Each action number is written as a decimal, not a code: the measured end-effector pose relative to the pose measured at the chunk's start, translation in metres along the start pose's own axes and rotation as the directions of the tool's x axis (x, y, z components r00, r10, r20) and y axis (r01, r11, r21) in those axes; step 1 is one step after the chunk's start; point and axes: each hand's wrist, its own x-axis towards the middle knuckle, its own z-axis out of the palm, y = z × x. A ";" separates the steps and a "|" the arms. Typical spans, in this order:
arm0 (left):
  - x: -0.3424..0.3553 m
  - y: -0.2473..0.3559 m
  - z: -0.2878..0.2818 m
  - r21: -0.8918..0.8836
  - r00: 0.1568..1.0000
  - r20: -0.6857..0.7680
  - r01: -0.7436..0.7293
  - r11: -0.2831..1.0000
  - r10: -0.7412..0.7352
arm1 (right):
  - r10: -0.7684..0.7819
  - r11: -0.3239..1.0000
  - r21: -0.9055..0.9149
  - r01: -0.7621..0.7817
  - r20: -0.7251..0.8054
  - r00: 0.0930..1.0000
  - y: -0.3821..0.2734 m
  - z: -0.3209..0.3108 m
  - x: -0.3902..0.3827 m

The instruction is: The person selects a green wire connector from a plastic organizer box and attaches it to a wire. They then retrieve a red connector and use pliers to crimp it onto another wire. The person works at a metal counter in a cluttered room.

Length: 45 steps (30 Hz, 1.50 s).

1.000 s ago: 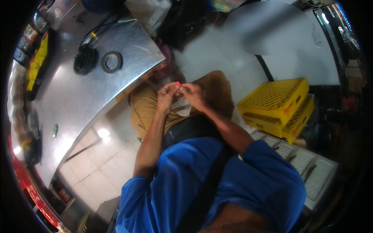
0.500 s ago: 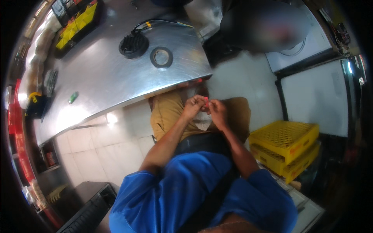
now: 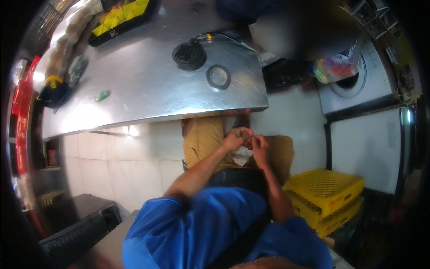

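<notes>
In my lap, between my khaki-clad legs (image 3: 201, 139), my left hand (image 3: 235, 140) and my right hand (image 3: 260, 149) meet, fingers pinched on a small red object (image 3: 250, 133), whose shape is partly hidden. A piece of white material (image 3: 242, 158) lies in my lap under them. Just ahead is a steel table (image 3: 152, 89), bearing a black round device with a cable (image 3: 188, 58), a roll of dark tape (image 3: 218, 77) and a small green cylinder (image 3: 102, 95).
A black tray with yellow compartments (image 3: 116, 22) sits at the table's far left. Stacked yellow crates (image 3: 327, 188) are at my right, near a white panelled appliance (image 3: 363, 148) and a round-door white machine (image 3: 378, 76) with a colourful bag (image 3: 331, 69). A black case (image 3: 76, 224) lies lower left.
The view has swung, so the table, hands and crates sit further right or lower, and more of the round-door machine shows. Both hands stay together on the red object.
</notes>
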 end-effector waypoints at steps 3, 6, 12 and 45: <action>-0.001 0.003 0.002 -0.055 1.000 -0.025 -0.011 0.998 0.010 | -0.020 0.997 -0.075 0.021 0.011 1.000 -0.016 0.000 -0.002; -0.003 0.009 0.005 -0.039 0.998 -0.068 -0.010 0.999 0.007 | -0.121 0.972 -0.201 0.120 0.006 0.993 -0.021 0.000 -0.005; -0.002 0.003 0.001 -0.036 0.998 -0.048 -0.044 0.998 0.042 | -0.200 0.948 -0.255 0.191 -0.008 0.980 -0.007 0.000 -0.002; -0.011 0.025 0.018 0.065 0.989 -0.126 -0.067 0.996 0.074 | -0.096 0.994 0.059 0.097 -0.022 0.995 0.004 0.006 -0.003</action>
